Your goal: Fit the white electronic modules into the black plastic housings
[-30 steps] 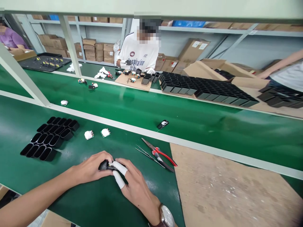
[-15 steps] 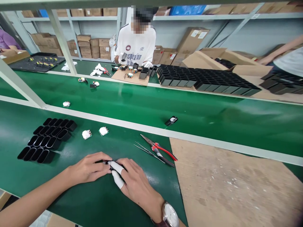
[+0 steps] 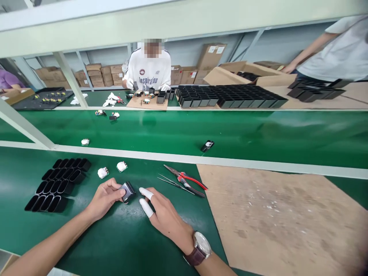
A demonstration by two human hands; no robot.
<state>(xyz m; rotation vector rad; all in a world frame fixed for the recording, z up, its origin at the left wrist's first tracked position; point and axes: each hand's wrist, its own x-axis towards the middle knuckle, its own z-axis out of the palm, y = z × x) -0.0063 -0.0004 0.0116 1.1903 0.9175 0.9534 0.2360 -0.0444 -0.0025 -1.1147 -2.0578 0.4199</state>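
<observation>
My left hand [image 3: 105, 197] grips a small black plastic housing [image 3: 128, 191] between thumb and fingers, tilted a little above the green table. Just right of it, my right hand [image 3: 162, 212] has its thumb and forefinger apart, both in white finger cots, with nothing between them. Beyond the left hand lie two small circuit boards topped with white compound, a left one [image 3: 102, 173] and a right one [image 3: 122, 166]. Rows of open black housings [image 3: 59, 186] stand on the left. Right of centre rest tweezers [image 3: 176, 184] beside red-handled long-nose pliers [image 3: 185, 180].
A stained cardboard sheet [image 3: 281, 218] covers the right of the table. A pale rail [image 3: 143, 155] borders the green belt [image 3: 161, 132], where a filled black housing [image 3: 207, 145] lies. Across it sits a co-worker [image 3: 149, 71] near many black housings [image 3: 230, 96]. A beam crosses overhead.
My hands have separated: the right hand has let go and opened, while the left has turned the black housing up into view. The camera view has tilted.
</observation>
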